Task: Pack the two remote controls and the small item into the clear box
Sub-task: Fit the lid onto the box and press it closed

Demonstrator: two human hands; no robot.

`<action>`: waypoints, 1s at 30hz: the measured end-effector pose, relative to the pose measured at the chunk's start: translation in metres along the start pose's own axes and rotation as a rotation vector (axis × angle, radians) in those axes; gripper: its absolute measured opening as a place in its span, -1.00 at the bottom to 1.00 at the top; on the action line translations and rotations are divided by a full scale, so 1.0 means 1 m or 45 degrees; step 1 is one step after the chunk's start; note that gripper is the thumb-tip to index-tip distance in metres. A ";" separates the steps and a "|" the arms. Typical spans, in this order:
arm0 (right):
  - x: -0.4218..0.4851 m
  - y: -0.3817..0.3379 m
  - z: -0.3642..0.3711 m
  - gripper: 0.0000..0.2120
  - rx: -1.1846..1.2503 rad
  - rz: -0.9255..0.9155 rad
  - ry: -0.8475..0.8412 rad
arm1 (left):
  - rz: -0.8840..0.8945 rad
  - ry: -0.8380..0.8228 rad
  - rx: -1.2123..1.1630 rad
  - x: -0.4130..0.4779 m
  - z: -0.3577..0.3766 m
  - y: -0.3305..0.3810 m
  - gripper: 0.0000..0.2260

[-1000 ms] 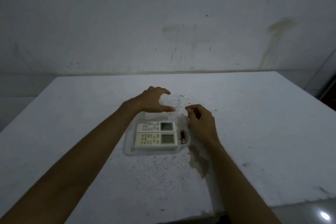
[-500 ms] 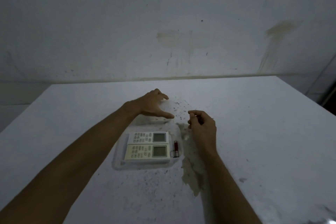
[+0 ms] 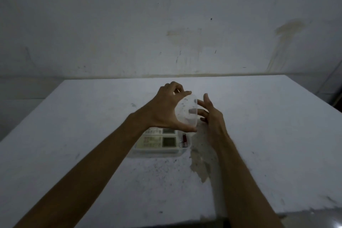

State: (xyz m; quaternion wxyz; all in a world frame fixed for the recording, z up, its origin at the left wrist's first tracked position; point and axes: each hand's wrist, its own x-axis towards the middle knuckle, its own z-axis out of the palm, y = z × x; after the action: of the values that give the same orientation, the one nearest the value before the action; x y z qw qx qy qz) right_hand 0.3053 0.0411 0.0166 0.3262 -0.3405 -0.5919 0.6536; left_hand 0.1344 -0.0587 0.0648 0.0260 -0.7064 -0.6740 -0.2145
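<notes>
My left hand (image 3: 162, 111) fingers pinched the clear plastic lid (image 3: 186, 112), right hand (image 3: 211, 114) fingers spread; slippery lid could drop onto the white remotes (image 3: 159, 139).

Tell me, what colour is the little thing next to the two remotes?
Dark red, with a silvery metal ring; the small item shows in the head view.

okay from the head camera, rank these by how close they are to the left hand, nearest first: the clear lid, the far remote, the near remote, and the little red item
1. Clear lid: held in the left hand.
2. Far remote: just below the hand, partly hidden by it.
3. Near remote: next row toward the camera.
4. Red item: right end of the box; close to the near remote's rank, a hard call.
</notes>
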 end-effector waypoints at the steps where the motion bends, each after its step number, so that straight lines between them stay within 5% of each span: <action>1: -0.006 -0.002 0.004 -0.39 -0.011 -0.032 0.003 | 0.011 0.019 0.023 -0.006 0.002 0.006 0.05; 5: -0.025 -0.003 0.016 -0.77 -0.140 -0.326 0.078 | 0.031 0.147 0.101 -0.026 0.005 0.018 0.03; 9: -0.041 -0.004 0.013 -0.87 -0.057 -0.411 0.097 | -0.005 0.372 0.160 -0.053 -0.001 0.021 0.04; 13: -0.052 0.002 0.006 -0.82 0.001 -0.363 0.117 | -0.272 0.756 0.091 -0.090 -0.011 -0.002 -0.32; 20: -0.059 0.027 0.022 -0.77 -0.250 -0.359 0.228 | -0.555 0.624 -0.432 -0.134 0.004 -0.047 -0.93; 25: -0.047 0.037 0.031 -0.62 -0.677 -0.401 0.357 | -0.770 0.564 -0.528 -0.130 0.017 -0.052 -0.89; 30: -0.033 0.041 0.029 -0.57 -0.793 -0.336 0.331 | -0.909 0.464 -0.569 -0.130 0.020 -0.044 -0.80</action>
State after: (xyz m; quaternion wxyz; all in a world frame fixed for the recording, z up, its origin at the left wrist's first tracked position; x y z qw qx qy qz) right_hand 0.2984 -0.0053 -0.0200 0.3609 -0.4246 -0.7551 0.3454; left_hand 0.0975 -0.1706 -0.0087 -0.0841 -0.3691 -0.7969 -0.4709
